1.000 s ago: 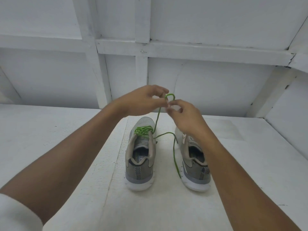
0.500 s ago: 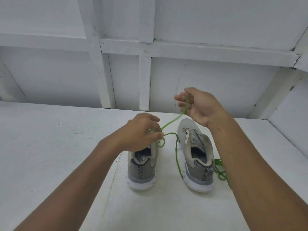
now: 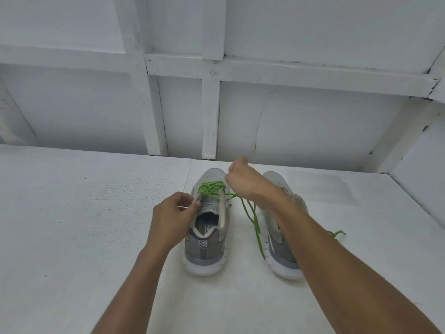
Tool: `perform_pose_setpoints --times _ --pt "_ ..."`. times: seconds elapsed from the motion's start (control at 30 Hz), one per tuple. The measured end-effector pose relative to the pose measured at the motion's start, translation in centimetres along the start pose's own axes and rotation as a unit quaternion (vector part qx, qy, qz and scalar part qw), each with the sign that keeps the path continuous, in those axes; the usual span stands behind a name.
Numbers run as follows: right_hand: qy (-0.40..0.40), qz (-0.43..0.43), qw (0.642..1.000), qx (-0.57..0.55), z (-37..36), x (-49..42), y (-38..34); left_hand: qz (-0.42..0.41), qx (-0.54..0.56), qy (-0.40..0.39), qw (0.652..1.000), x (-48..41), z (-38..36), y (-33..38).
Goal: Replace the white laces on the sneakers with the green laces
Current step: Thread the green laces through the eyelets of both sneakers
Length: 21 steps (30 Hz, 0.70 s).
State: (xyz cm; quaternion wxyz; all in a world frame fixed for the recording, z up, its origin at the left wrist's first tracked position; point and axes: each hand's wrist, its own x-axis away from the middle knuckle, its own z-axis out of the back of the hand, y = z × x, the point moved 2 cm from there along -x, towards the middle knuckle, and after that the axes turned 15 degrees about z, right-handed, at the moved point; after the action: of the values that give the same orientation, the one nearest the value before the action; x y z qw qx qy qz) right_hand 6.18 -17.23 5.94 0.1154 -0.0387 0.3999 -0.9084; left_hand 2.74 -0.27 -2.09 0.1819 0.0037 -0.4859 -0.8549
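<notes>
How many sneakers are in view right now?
2. The left sneaker stands centre, partly laced green; the right sneaker stands beside it, partly hidden behind the right forearm.

Head view, wide-angle. Two arms in frame, both bare from the lower edge to the fingers.

Left forearm (image 3: 134,285): enters at 7 o'clock, slender, tapers to the wrist. Left hand (image 3: 172,220): back faces the lens; knuckles and thumb visible.

Right forearm (image 3: 337,273): enters at 5 o'clock, looks broader, being nearer the lens. Right hand (image 3: 243,182): just past centre toward 12 o'clock; wrist and thumb side visible, fingertips hidden.

Nails too small to tell.
</notes>
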Motion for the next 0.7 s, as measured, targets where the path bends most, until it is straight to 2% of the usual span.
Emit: perform_pose_setpoints --times 0.27,0.37,0.43,0.57,0.7 --pt "-0.059 0.08 0.995 -0.013 -1.2 0.5 0.8 0.017 0.089 -0.019 0.996 0.2 -0.7 -1.7" --pt "-0.064 0.112 0.991 0.023 -1.2 0.5 0.7 0.012 0.096 -0.023 0.995 0.2 -0.8 -1.7" --pt "-0.064 0.102 0.992 0.048 -1.0 0.8 0.3 0.013 0.104 -0.023 0.994 0.1 -0.9 -1.7" --pt "-0.09 0.062 0.994 0.015 -1.3 1.2 -0.5 0.028 0.139 -0.017 0.99 0.1 -0.9 -1.8" --pt "-0.03 0.139 0.987 0.07 -2.4 0.0 -0.2 0.037 0.172 -0.01 0.984 0.2 -1.2 -1.8"
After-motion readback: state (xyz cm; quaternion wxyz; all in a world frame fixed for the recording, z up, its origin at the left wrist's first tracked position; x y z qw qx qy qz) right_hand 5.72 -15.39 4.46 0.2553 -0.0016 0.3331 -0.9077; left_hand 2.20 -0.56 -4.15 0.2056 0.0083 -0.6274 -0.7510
